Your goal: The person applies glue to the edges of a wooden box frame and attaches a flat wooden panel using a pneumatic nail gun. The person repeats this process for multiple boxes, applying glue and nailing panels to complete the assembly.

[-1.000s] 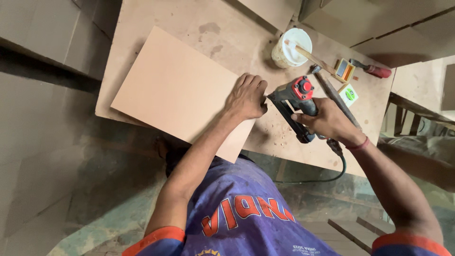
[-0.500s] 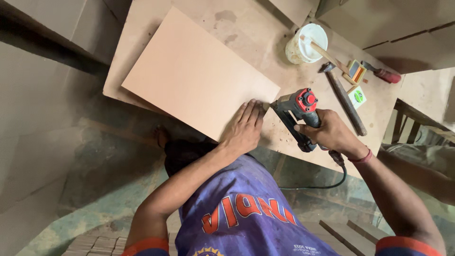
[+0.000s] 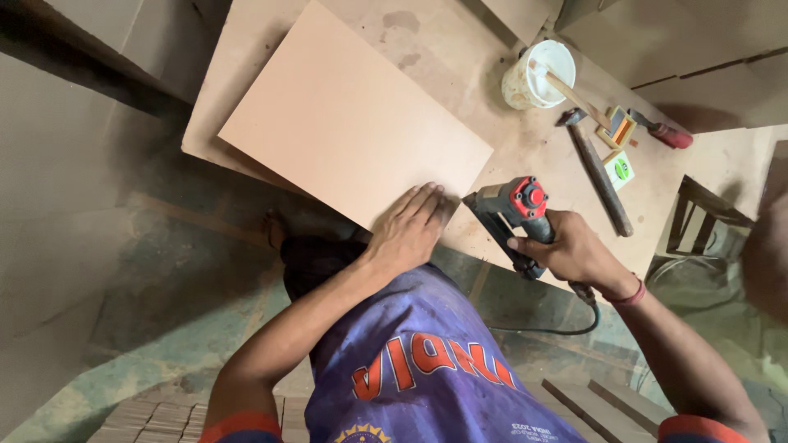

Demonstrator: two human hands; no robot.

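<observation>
While pinned by left hand (image 3: 408, 228) (flat), one board (image 3: 355, 125), one nail gun (image 3: 513, 215).

Carpentry workshop, plywood workbench (image 3: 460, 66), hammer (image 3: 597, 171), nail gun (image 3: 513, 215), glue tub (image 3: 538, 75), stacked boards

Single view, head-worn camera, looking steeply down past the wearer's chest. Workbench (image 3: 492, 74) fills the upper half of the frame, tilted, its near edge running diagonally toward the lower right. Both forearms enter from the bottom edge; left hand (image 3: 408, 227) and right hand (image 3: 574, 250) sit mid-frame, close. Floor shows at left and below.
</observation>
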